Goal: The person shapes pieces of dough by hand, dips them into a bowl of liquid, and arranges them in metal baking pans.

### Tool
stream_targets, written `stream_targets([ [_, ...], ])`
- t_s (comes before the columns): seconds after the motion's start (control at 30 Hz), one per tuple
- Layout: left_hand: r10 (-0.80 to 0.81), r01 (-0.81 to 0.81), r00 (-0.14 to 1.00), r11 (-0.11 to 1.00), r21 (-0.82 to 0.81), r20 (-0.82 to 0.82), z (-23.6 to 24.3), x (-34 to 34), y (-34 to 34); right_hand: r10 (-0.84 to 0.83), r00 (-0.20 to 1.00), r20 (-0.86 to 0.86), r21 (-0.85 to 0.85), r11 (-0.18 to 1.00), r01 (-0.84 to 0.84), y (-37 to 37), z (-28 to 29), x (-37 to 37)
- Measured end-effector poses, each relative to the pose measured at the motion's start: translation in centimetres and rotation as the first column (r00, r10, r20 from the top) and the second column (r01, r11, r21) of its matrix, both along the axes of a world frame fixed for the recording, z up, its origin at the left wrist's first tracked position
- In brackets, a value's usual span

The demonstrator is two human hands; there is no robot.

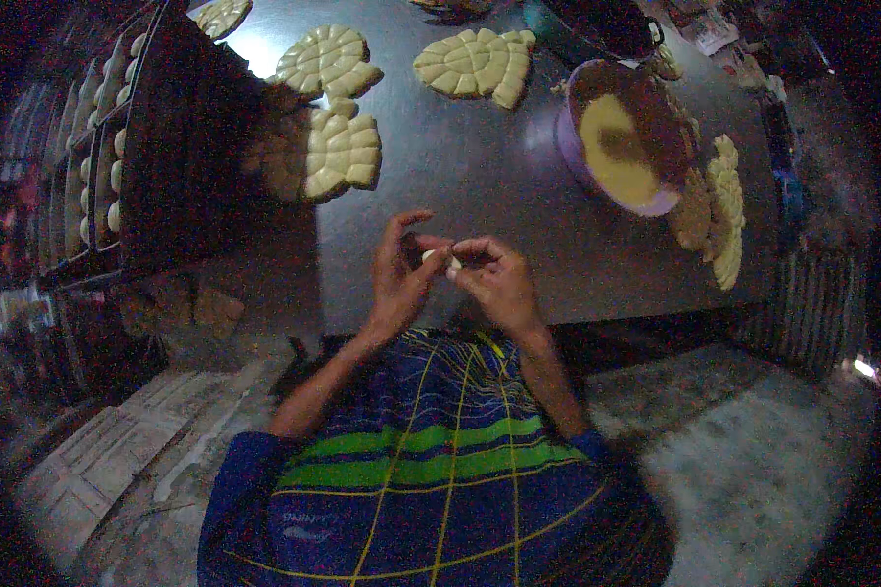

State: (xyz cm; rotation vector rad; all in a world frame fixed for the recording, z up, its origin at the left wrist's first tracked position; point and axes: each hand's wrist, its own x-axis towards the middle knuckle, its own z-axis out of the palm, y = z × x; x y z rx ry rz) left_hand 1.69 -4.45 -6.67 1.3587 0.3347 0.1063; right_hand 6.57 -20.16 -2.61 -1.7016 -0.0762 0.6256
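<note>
Above the near edge of the metal table, my two hands meet fingertip to fingertip. Between them is a small pale piece of dough (429, 255), mostly covered by fingers. My left hand (399, 284) pinches it with thumb and finger, one other finger sticking out. From the other side, my right hand (504, 289) pinches at the same piece. Beyond my left hand lies a scored, shaped dough piece (343, 152), with a second shaped dough (325, 61) touching it behind. A third, fish-like scored dough (475, 65) lies farther back.
At the right stands a purple bowl (570, 137) containing yellowish liquid. Beside it, more shaped dough (724, 215) lies along the table's right side. A dark rack of trays (181, 166) with round dough balls (115, 178) rises at the left. The metal table (440, 157) ends just before my body.
</note>
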Motion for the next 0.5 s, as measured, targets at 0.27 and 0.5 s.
stream_targets([
  [0.27,-0.034,0.057,0.996,0.959,-0.277,0.086,2.1,0.0,-0.1,0.067,0.996,-0.066,-0.011,0.998,-0.067,-0.7,-1.2,1.9],
  [0.5,0.061,-0.045,0.992,0.988,-0.145,0.107,1.1,0.0,1.5,0.205,0.928,0.31,-0.189,0.97,-0.151,-0.7,-2.1,0.5],
])
